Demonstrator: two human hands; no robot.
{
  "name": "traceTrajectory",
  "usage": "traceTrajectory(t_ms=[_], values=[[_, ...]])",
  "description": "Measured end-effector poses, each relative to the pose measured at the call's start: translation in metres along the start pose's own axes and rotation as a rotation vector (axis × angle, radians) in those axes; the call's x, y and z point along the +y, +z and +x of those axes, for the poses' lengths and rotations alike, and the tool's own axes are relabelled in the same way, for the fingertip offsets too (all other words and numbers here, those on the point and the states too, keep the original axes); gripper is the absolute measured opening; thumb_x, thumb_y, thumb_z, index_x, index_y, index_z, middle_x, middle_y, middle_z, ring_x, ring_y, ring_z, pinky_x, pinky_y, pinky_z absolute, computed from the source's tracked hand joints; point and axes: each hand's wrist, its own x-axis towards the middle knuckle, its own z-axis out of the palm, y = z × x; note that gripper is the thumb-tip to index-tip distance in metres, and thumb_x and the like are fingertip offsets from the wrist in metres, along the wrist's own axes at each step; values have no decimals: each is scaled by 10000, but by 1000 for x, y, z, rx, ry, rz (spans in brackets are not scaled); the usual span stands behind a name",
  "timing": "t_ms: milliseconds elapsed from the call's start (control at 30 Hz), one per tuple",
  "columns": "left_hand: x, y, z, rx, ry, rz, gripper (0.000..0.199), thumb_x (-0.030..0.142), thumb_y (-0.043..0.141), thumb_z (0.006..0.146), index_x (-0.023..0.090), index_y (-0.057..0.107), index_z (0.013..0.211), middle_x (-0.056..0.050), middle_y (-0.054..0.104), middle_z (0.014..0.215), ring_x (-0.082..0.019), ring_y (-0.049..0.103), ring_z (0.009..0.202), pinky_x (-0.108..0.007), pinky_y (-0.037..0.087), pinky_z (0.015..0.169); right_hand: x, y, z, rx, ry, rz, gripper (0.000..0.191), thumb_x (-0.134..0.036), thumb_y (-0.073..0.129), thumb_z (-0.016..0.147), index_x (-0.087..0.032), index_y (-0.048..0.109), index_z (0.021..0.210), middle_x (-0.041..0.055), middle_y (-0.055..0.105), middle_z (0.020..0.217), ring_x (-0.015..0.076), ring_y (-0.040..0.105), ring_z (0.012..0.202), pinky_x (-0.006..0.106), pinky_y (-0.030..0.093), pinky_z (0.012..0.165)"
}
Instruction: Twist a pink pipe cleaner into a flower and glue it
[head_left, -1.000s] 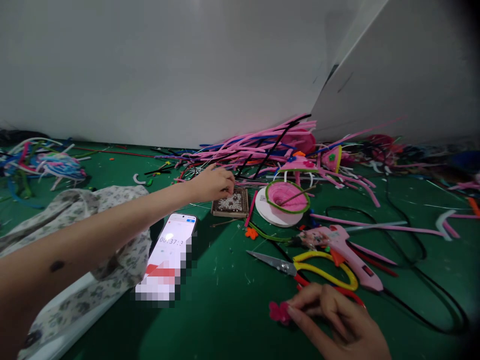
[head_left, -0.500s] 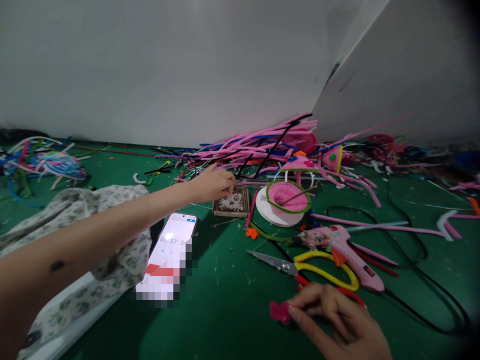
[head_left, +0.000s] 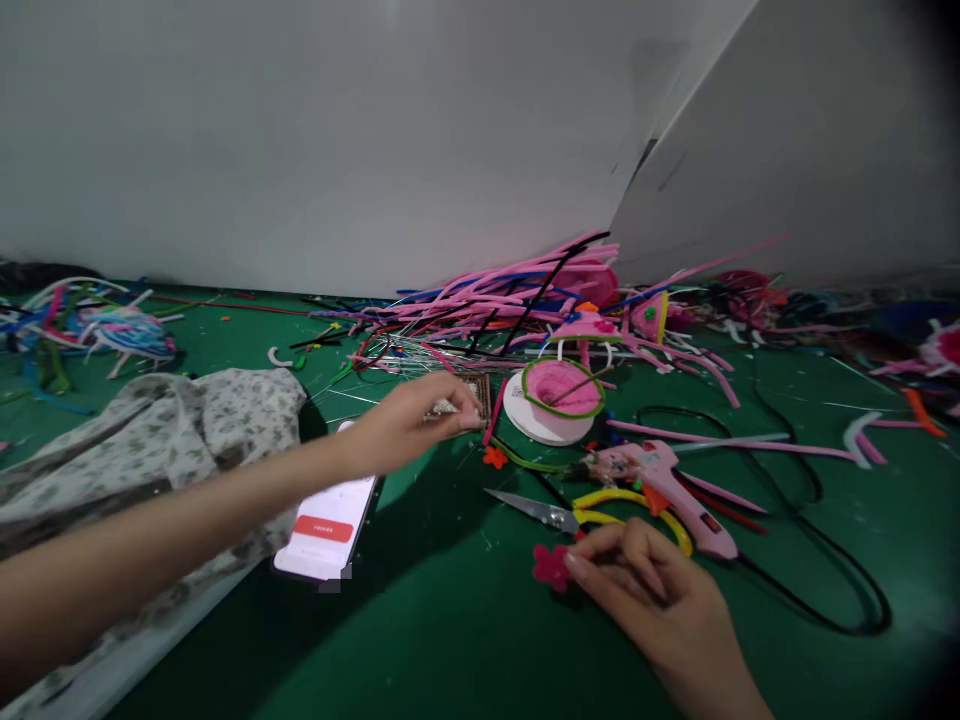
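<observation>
My left hand (head_left: pixel 405 425) hangs just in front of a small brown tray of white pearl beads (head_left: pixel 478 391), pinching something small and pearly (head_left: pixel 444 407) between its fingertips. The hand hides most of the tray. My right hand (head_left: pixel 645 585) holds a red-pink foam flower (head_left: pixel 551 566) by its edge. Just beyond that hand lie steel scissors with yellow handles (head_left: pixel 536 510) and a pink glue gun (head_left: pixel 660 480). A smartphone (head_left: pixel 324 530) lies face up beneath my left forearm.
A floral cloth (head_left: pixel 150 450) lies at the left on the green mat (head_left: pixel 450 620). A white disc with a pink coil (head_left: pixel 544 405) stands beyond the scissors. Pink and black pipe cleaners (head_left: pixel 495 305) heap against a white wall (head_left: pixel 300 130), and black cord loops at the right.
My left hand has lifted off the bead tray, now pinching something pearly. The phone screen has changed to show a red button. The whole view has shifted slightly.
</observation>
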Motion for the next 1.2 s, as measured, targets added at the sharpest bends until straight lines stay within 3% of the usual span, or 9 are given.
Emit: traceTrajectory(t_ms=[133,200,300,700,1200], values=[[34,33,-44,5,107,123,64,193,510,897,203,567,869,-30,643,1000,-158,582,971,-350,414,905,1,2,6,-75,42,82,488,-276,790,629,-214,311,558,15,654,671,131,590,602,221,495,553],[41,47,-58,19,129,206,87,158,500,898,212,567,885,-18,657,1001,-154,598,956,-428,325,1014,1,5,6,-95,67,141,495,-268,793,626,-215,304,566,10,654,661,130,583,601,237,496,572],[45,62,-67,46,139,251,97,145,500,896,219,562,895,-6,669,998,-154,606,957,-466,259,1058,2,10,4,-123,90,199,503,-255,801,614,-216,301,569,1,653,645,129,577,584,253,489,576],[54,90,-62,211,113,110,75,159,536,881,222,564,910,-16,641,997,-152,586,987,-409,265,1048,2,7,1,-129,24,300,474,-185,771,661,-211,305,580,-25,660,643,114,599,587,246,479,596],[57,98,-56,205,166,127,90,176,578,866,245,596,921,-8,668,989,-146,600,977,-399,300,1028,-3,6,-5,-144,16,325,480,-157,763,657,-213,293,578,-22,672,639,109,589,599,242,467,599]])
